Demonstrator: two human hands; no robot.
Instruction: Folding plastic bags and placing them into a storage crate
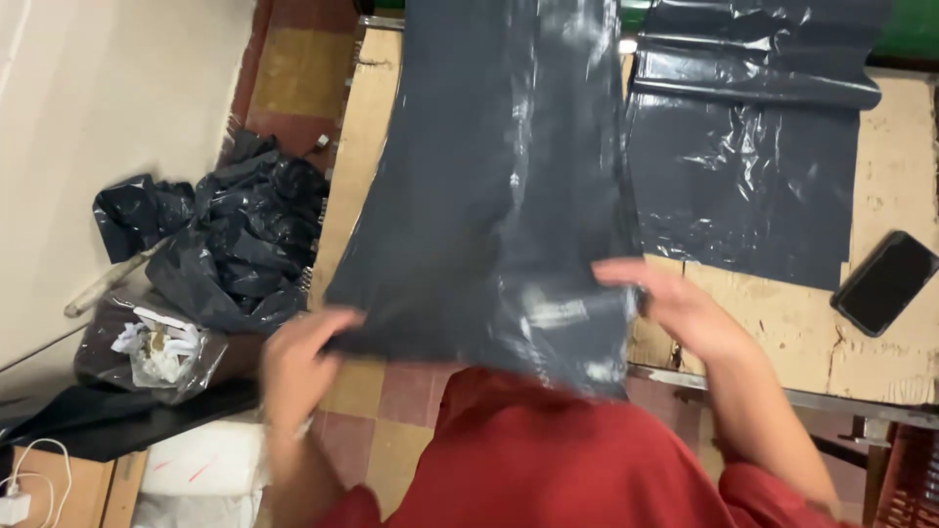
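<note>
A long dark grey plastic bag sheet (489, 176) hangs over the near edge of a worn wooden table (900, 166). My left hand (298, 357) pinches its lower left corner. Its lower right edge is gripped by my right hand (675, 303). The sheet's bottom end lies against my red shirt (548, 460). Both hands are blurred by motion.
More dark plastic sheets (753, 166) lie flat and stacked on the table to the right. A black phone (885, 282) rests near the table's right side. On the tiled floor at left sit crumpled black bags (235, 235) and a bag of paper scraps (156, 347).
</note>
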